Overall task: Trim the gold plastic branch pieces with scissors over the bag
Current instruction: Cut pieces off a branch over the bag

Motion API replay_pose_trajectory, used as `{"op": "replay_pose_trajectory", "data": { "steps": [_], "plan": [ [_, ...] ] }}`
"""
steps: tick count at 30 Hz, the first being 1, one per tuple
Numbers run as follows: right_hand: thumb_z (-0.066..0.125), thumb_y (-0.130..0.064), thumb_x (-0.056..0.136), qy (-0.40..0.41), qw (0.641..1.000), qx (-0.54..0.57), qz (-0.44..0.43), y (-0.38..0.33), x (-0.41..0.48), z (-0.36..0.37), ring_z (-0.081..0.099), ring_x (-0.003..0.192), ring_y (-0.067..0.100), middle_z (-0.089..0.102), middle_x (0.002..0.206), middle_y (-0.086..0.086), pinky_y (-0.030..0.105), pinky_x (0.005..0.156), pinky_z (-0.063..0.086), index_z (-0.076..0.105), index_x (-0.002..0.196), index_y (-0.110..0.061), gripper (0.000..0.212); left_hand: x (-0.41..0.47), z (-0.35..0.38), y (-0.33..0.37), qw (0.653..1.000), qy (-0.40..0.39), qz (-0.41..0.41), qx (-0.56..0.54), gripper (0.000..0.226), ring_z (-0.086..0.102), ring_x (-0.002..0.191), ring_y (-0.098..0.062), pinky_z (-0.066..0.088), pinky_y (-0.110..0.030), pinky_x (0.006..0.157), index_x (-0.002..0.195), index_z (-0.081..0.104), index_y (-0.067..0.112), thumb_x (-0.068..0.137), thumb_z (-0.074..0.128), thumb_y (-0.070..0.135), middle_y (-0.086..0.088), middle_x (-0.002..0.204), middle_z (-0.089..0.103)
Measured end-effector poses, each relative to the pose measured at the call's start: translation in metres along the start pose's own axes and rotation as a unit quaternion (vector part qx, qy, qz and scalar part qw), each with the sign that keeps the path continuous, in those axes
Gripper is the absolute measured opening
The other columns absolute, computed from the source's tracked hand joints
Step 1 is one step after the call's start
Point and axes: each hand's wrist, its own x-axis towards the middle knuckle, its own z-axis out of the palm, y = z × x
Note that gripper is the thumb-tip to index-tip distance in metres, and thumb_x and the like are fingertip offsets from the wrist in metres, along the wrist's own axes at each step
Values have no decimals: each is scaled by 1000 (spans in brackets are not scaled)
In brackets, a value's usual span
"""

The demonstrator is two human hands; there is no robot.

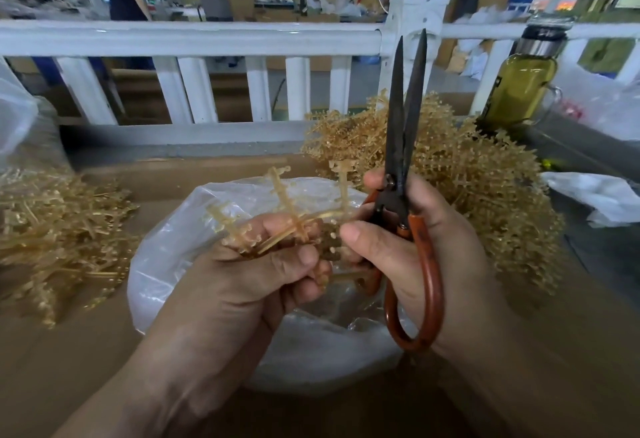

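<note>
My left hand [249, 271] grips a gold plastic branch piece [284, 205] with several knobbed twigs, held above the open clear plastic bag [194, 257]. My right hand [426, 250] holds scissors [403, 146] with dark blades and red-orange handles. The blades point straight up, slightly parted, and are clear of the branch. My right thumb and fingertips touch the branch's right end. Cut gold bits show inside the bag, partly hidden by my hands.
A big heap of gold branches [467, 174] lies behind my right hand, a smaller heap [52, 240] at the left. A bottle of yellowish liquid [519, 87] stands far right, a white plastic bag [599, 195] beside it. A white railing [207, 39] runs behind the brown cardboard surface [69, 368].
</note>
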Motion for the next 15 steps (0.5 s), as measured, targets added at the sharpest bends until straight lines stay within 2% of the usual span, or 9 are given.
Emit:
{"op": "replay_pose_trajectory", "data": {
  "steps": [3,5,8,12,15],
  "plan": [
    [75,-46,79,-1,999,-52,-13,-6,-2,-1,72,74,17,69,91,-5,23,62,56,60,114,-44,38,2,-3,1,998,60,5,-18,25,69,68,-14,53,-20,54,86,79,15,64,89,7,-5,76,70],
    [70,-55,79,-13,993,-117,-20,-11,-3,-4,71,75,13,68,92,-8,22,63,56,58,115,-47,39,2,-3,4,996,91,19,-17,28,68,66,-12,52,-19,52,82,79,17,59,86,3,-3,74,69],
    [61,-69,76,-50,968,-243,-35,-18,-5,-8,69,82,2,67,96,-18,22,72,56,55,118,-51,46,2,-1,10,991,119,51,-19,16,67,65,-12,51,-19,51,76,79,17,61,78,11,-5,72,69],
    [52,-83,69,-128,935,-329,-1,-26,-4,-10,67,78,-1,68,91,-21,26,62,54,52,114,-57,52,3,-6,16,987,144,73,-23,7,67,66,-14,53,-20,53,74,76,15,71,73,9,-9,77,69],
    [47,-90,63,-159,914,-372,17,-30,-2,-11,64,80,-9,65,92,-31,21,60,52,48,113,-66,55,5,-13,21,981,163,102,-31,7,68,69,-16,54,-21,55,73,73,17,74,72,10,-10,78,67]
  ]
}}
